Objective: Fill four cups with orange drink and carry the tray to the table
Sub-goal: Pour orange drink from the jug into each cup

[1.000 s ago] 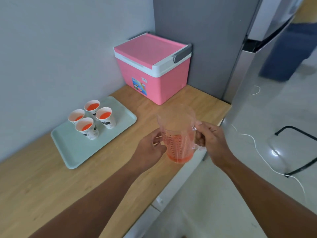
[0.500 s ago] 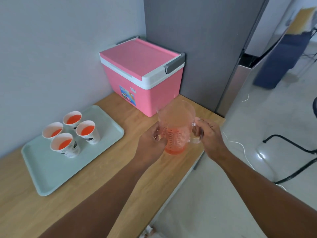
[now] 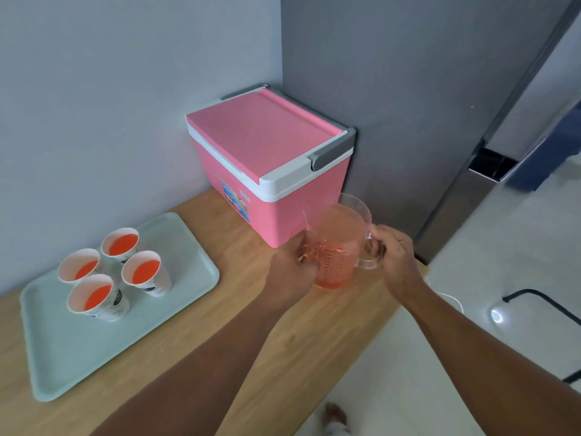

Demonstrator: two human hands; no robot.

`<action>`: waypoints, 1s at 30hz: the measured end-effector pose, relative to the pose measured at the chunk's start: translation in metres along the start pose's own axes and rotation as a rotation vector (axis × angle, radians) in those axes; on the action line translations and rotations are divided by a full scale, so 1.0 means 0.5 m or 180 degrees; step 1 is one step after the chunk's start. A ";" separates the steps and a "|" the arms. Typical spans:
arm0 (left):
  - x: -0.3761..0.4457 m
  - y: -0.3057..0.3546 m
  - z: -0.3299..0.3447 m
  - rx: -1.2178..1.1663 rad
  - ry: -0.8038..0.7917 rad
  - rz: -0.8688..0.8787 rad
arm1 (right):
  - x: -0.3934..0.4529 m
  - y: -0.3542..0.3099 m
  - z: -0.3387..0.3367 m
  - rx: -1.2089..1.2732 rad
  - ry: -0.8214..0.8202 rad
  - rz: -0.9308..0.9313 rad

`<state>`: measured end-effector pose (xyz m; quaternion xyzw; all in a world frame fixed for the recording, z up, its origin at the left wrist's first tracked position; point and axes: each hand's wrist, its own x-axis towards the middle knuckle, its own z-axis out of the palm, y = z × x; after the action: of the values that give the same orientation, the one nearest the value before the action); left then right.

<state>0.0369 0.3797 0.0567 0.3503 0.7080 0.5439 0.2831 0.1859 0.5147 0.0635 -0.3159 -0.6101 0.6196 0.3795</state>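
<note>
A clear plastic jug (image 3: 338, 247) with a little orange drink in its bottom stands at the wooden counter (image 3: 283, 335), right in front of the pink cooler. My right hand (image 3: 393, 256) grips the jug's handle. My left hand (image 3: 292, 275) holds the jug's left side. On the pale green tray (image 3: 188, 278) at the left stand several paper cups (image 3: 141, 272), each holding orange drink.
A pink cooler box (image 3: 270, 158) with a closed lid sits in the counter's back corner against a grey panel. A steel fridge (image 3: 471, 190) stands to the right. A white cable and a black chair frame (image 3: 540, 306) lie on the floor.
The jug has moved away from me, from over the counter's front edge toward the cooler, and lower onto the counter. Both hands kept their hold.
</note>
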 end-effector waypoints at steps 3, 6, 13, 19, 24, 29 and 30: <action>0.025 0.005 0.024 -0.0060 0.0185 -0.0057 | 0.052 0.014 -0.016 0.0045 -0.0056 0.0012; 0.051 0.002 0.053 -0.0070 0.0388 -0.0195 | 0.094 0.038 -0.034 0.0089 -0.0101 0.0100; 0.091 0.008 0.095 -0.0161 0.0606 -0.0377 | 0.158 0.064 -0.060 0.0179 -0.0290 0.0196; 0.097 0.001 0.119 -0.0156 0.0712 -0.0501 | 0.191 0.073 -0.070 0.0248 -0.0374 0.0280; 0.090 0.003 0.127 -0.0204 0.0639 -0.0610 | 0.183 0.079 -0.082 0.0249 -0.0471 0.0207; 0.057 -0.017 0.106 -0.0322 0.0693 -0.0814 | 0.166 0.076 -0.095 0.0139 -0.0421 0.0033; 0.042 -0.025 0.093 -0.0304 0.0707 -0.0856 | 0.159 0.075 -0.102 -0.0085 -0.0338 -0.0045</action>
<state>0.0586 0.4210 0.0327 0.1765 0.7488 0.5695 0.2896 0.1855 0.6105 0.0292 -0.2833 -0.6398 0.6247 0.3467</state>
